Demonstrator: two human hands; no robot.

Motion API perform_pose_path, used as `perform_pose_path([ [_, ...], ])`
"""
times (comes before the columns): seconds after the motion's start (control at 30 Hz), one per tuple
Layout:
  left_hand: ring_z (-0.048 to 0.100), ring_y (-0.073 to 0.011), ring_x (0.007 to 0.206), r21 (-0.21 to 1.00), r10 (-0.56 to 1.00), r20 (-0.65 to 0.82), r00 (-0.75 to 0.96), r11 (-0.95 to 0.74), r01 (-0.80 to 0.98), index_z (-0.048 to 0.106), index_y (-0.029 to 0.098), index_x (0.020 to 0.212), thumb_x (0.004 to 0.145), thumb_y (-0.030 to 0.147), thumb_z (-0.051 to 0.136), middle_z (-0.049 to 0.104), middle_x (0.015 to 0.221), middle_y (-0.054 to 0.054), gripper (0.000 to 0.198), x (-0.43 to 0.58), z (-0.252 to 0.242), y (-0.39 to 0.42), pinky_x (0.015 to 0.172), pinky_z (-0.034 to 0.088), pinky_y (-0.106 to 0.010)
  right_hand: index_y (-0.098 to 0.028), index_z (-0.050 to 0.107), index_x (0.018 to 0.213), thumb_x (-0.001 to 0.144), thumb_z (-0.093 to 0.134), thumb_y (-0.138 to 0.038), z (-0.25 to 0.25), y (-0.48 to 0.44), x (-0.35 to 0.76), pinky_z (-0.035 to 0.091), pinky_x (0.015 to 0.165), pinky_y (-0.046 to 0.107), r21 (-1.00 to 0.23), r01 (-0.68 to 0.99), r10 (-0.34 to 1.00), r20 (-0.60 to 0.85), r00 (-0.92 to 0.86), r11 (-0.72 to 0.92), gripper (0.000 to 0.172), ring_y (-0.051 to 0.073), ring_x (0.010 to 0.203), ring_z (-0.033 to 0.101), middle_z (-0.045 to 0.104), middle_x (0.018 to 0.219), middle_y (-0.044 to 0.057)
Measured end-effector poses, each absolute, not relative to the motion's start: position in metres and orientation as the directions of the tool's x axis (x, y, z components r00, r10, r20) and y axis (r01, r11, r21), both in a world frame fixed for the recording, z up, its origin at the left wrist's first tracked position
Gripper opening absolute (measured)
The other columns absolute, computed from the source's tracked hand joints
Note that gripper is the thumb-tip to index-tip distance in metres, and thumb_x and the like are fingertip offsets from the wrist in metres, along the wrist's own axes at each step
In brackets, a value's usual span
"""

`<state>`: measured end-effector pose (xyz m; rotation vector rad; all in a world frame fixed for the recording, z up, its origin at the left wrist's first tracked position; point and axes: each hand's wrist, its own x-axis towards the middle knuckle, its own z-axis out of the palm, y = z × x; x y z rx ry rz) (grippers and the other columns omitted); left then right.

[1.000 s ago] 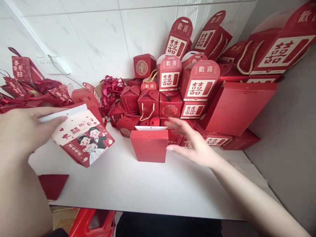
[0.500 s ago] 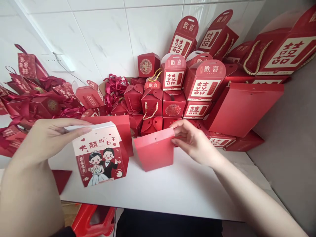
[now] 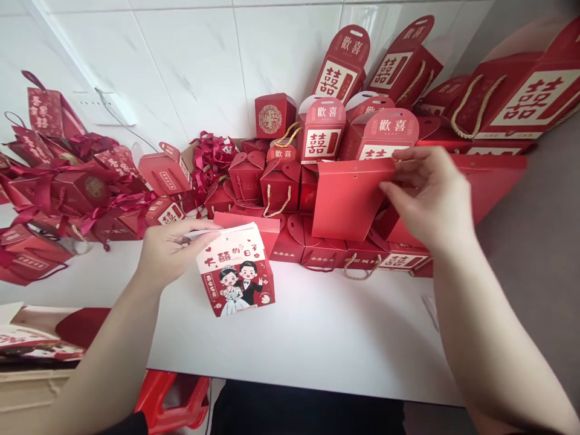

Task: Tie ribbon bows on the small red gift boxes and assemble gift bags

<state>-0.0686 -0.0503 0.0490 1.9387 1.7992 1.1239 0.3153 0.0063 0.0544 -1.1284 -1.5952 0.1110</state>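
Note:
My left hand (image 3: 174, 251) pinches the folded top of a red and white gift box (image 3: 238, 275), printed with a cartoon bride and groom. The box is tilted above the white table. Partly behind it shows a plain red box (image 3: 265, 228). With thumb and fingers, my right hand (image 3: 428, 187) grips the upper right corner of another plain red gift box (image 3: 351, 199), raised in front of the stacked boxes. A further, larger plain red box (image 3: 487, 181) stands behind my right hand and is partly hidden by it.
Stacked red boxes with rope handles (image 3: 281, 187) line the tiled wall. Ribboned boxes (image 3: 81, 187) crowd the left. The white table (image 3: 335, 338) lies in front, with a red stool (image 3: 174, 402) below its edge and paper packaging (image 3: 31, 386) at lower left.
My right hand has lifted the plain red box up and to the right, toward the stacks. My left hand has moved right with the bride-and-groom box.

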Motion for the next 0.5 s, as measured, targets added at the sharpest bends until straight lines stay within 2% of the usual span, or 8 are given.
perform_pose_path([
  [0.07,0.067,-0.0240,0.102,0.662,0.950,0.308,-0.046,-0.180,0.728,0.072,0.020,0.088,0.080,0.038,0.068,0.074,0.103,-0.003,0.020,-0.073,0.050,-0.052,0.082,0.059,-0.036,-0.025,0.054,0.127,0.079,0.073,-0.018,0.045,0.007,0.310,0.056,0.090,0.054,-0.475,0.727,0.662,0.749,0.038,0.495,0.053,0.034,0.114,0.060,0.057,0.128,0.014],
  [0.13,0.063,-0.0249,0.110,0.645,0.956,0.294,-0.003,-0.196,0.739,0.071,0.020,0.086,0.081,0.037,0.068,0.071,0.111,-0.003,0.019,-0.081,0.048,-0.053,0.084,0.058,-0.034,-0.027,0.049,0.135,0.083,0.068,-0.018,0.040,-0.001,0.300,0.043,0.105,0.062,-0.330,0.801,0.558,0.830,-0.006,0.500,0.056,0.039,0.136,0.040,0.040,0.147,0.015],
  [0.17,0.062,-0.0251,0.111,0.637,0.957,0.291,0.014,-0.204,0.743,0.071,0.019,0.085,0.082,0.037,0.067,0.069,0.115,-0.004,0.019,-0.084,0.046,-0.054,0.083,0.058,-0.034,-0.028,0.047,0.136,0.086,0.065,-0.018,0.039,-0.007,0.293,0.036,0.111,0.063,-0.270,0.817,0.498,0.867,-0.024,0.510,0.054,0.039,0.140,0.032,0.035,0.151,0.015],
  [0.23,0.062,-0.0256,0.112,0.620,0.951,0.307,0.043,-0.235,0.749,0.070,0.019,0.085,0.083,0.037,0.066,0.064,0.125,-0.004,0.019,-0.092,0.041,-0.055,0.083,0.057,-0.035,-0.029,0.049,0.135,0.088,0.062,-0.018,0.038,-0.020,0.278,0.035,0.113,0.060,-0.199,0.808,0.425,0.902,-0.071,0.555,0.050,0.037,0.139,0.035,0.037,0.148,0.014],
  [0.3,0.061,-0.0268,0.116,0.574,0.927,0.354,0.125,-0.321,0.753,0.071,0.019,0.082,0.085,0.036,0.065,0.062,0.129,-0.005,0.018,-0.098,0.034,-0.056,0.092,0.054,-0.038,-0.028,0.053,0.130,0.089,0.062,-0.019,0.037,-0.032,0.261,0.041,0.110,0.055,-0.148,0.736,0.418,0.887,-0.196,0.661,0.042,0.033,0.132,0.045,0.047,0.140,0.013],
  [0.4,0.056,-0.0272,0.125,0.472,0.857,0.423,0.292,-0.484,0.737,0.074,0.023,0.083,0.088,0.032,0.062,0.061,0.133,-0.004,0.016,-0.105,0.025,-0.058,0.102,0.048,-0.041,-0.024,0.058,0.118,0.093,0.058,-0.024,0.034,-0.042,0.235,0.049,0.104,0.048,-0.220,0.519,0.484,0.749,-0.453,0.826,0.025,0.029,0.125,0.053,0.052,0.135,0.013],
  [0.43,0.055,-0.0267,0.126,0.443,0.837,0.439,0.327,-0.518,0.732,0.075,0.024,0.085,0.088,0.030,0.061,0.059,0.135,-0.004,0.015,-0.106,0.022,-0.058,0.103,0.047,-0.041,-0.022,0.059,0.117,0.095,0.057,-0.027,0.033,-0.043,0.226,0.049,0.104,0.045,-0.276,0.451,0.501,0.695,-0.516,0.849,0.023,0.027,0.126,0.052,0.052,0.136,0.013],
  [0.5,0.055,-0.0256,0.126,0.395,0.802,0.484,0.350,-0.558,0.730,0.075,0.026,0.088,0.090,0.027,0.059,0.054,0.141,-0.003,0.016,-0.105,0.019,-0.061,0.102,0.047,-0.040,-0.019,0.057,0.120,0.096,0.055,-0.034,0.029,-0.043,0.209,0.047,0.108,0.042,-0.367,0.349,0.506,0.615,-0.604,0.862,0.029,0.025,0.130,0.049,0.049,0.141,0.015],
])
